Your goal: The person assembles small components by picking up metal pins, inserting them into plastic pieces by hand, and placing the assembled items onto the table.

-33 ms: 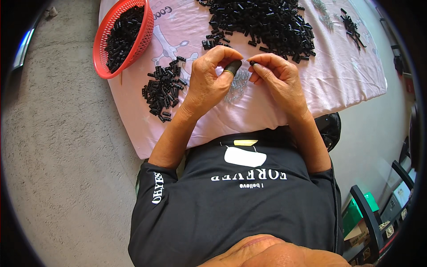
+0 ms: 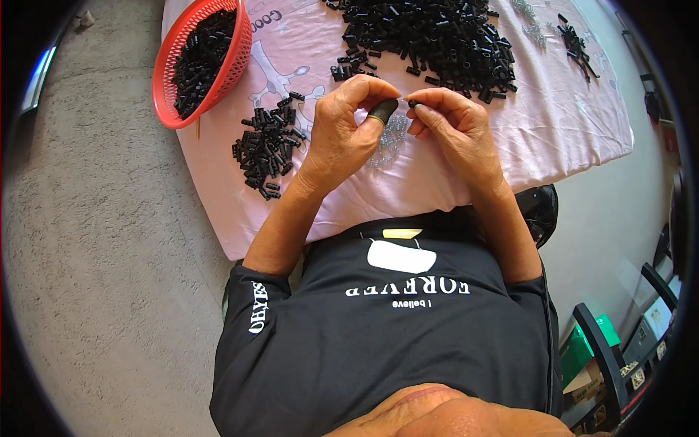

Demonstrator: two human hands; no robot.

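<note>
Over the cloth-covered table, my two hands meet fingertip to fingertip, almost touching. My left hand is closed in a pinch; a black finger cot with a yellow band covers its thumb. Whatever sits in that pinch is too small to make out. Between thumb and forefinger of my right hand is a small black plastic piece, mostly hidden by the fingers. Beneath and between the hands lies a heap of small clear, silvery parts. Left of my left wrist is a pile of black tubular pieces.
A red plastic basket full of black pieces stands at the table's far left. Beyond my hands spreads a large heap of black tubes. More clear parts and a small cluster of black sticks lie at the far right.
My left thumb and fingertips have shifted very slightly to the right, toward the right hand. Everything else looks the same.
</note>
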